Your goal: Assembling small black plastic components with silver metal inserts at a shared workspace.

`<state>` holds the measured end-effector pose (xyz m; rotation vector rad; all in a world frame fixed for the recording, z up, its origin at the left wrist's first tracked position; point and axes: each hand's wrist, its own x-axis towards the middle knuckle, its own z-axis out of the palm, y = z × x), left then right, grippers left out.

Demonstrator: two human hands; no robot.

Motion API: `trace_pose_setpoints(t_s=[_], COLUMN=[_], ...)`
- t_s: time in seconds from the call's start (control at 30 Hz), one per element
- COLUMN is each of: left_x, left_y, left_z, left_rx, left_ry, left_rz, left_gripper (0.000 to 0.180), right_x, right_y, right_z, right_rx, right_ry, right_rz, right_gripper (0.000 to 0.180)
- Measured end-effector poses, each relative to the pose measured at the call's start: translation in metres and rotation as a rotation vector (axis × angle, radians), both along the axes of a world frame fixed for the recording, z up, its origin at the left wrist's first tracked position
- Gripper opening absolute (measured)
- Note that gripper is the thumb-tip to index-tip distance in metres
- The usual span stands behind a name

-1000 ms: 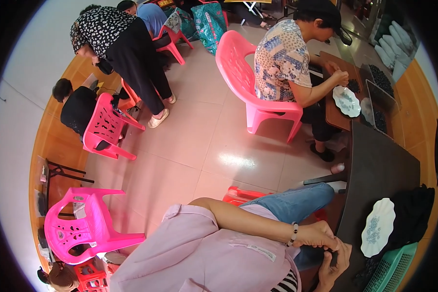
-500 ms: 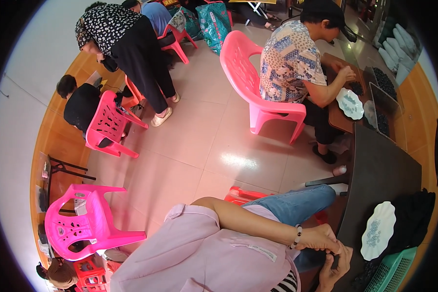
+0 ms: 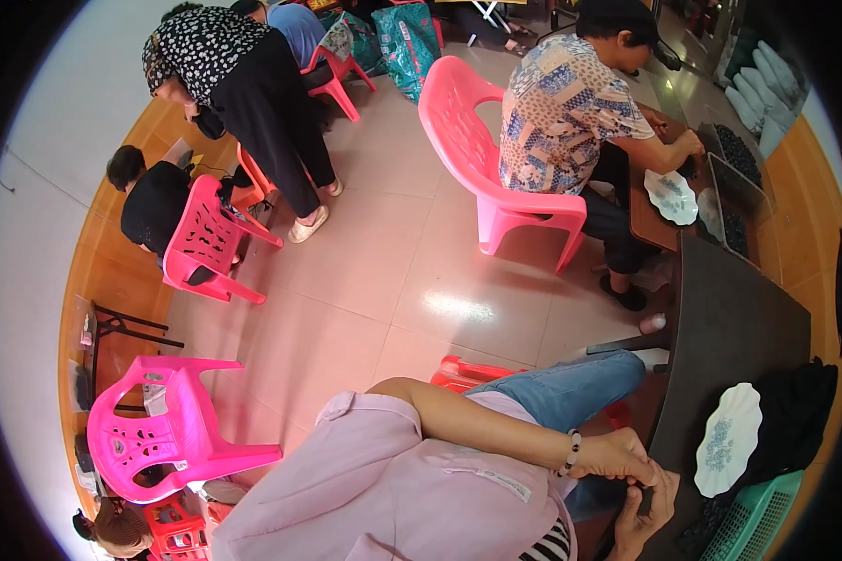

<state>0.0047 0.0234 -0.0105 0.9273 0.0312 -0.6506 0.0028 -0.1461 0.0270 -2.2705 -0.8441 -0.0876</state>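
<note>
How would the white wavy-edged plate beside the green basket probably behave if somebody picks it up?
The white plate is probably stiff, since its wavy rim holds a clear shape. Being broad and flat-looking, it seems unlikely to roll. If it is tilted, the small bluish pieces scattered on it would likely slide.

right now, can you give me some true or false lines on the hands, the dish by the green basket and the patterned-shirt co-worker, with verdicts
1. A bracelet circles the wrist of the left hand. True.
2. The two hands are held wide apart. False: the right hand and left hand meet at the fingers.
3. A white dish lies close to a green basket. True.
4. That dish holds red pieces. False: the small pieces in it are blue-grey.
5. The co-worker in the patterned shirt sits on a pink chair. True.
6. The co-worker wears a white hat. False: the cap is black.
</note>
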Motion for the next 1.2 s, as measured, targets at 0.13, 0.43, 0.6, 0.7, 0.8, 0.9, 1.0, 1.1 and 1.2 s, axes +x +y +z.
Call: trace_pose_setpoints(t_s=[0.13,0.43,0.6,0.7,0.8,0.9,1.0,1.1,1.2], left_x=[0.001,0.006,0.008,0.011,0.012,0.013,0.013,0.014,0.016], left_y=[0.001,-0.004,-0.003,-0.006,-0.005,-0.006,-0.006,-0.006,-0.007], left_z=[0.0,0.004,0.009,0.011,0.014,0.01,0.007,0.01,0.014], left_rx=[0.0,0.008,0.004,0.009,0.005,-0.004,-0.004,0.004,0.004], left_ry=[-0.001,-0.013,-0.023,-0.018,-0.013,-0.01,-0.015,-0.017,-0.038], left_rz=[-0.01,0.002,0.002,-0.017,-0.009,-0.012,-0.017,-0.016,-0.021], left_gripper=[0.028,0.029,0.029,0.029,0.029,0.03,0.03,0.031,0.032], right_x=[-0.001,0.004,0.006,0.006,0.008,0.008,0.007,0.006,0.005], right_y=[0.001,-0.008,-0.01,-0.014,-0.012,-0.011,-0.011,-0.013,-0.013], right_z=[0.0,-0.003,-0.001,-0.003,-0.001,-0.001,-0.001,0.0,0.002], right_rx=[0.009,0.012,0.012,0.016,0.015,0.012,0.021,0.028,0.04], right_ry=[-0.003,-0.013,-0.006,-0.007,0.005,0.017,0.023,0.022,0.023], right_rz=[0.003,0.009,0.0,-0.015,-0.019,-0.027,-0.033,-0.047,-0.073], right_gripper=[0.045,0.047,0.048,0.049,0.05,0.049,0.051,0.053,0.056])
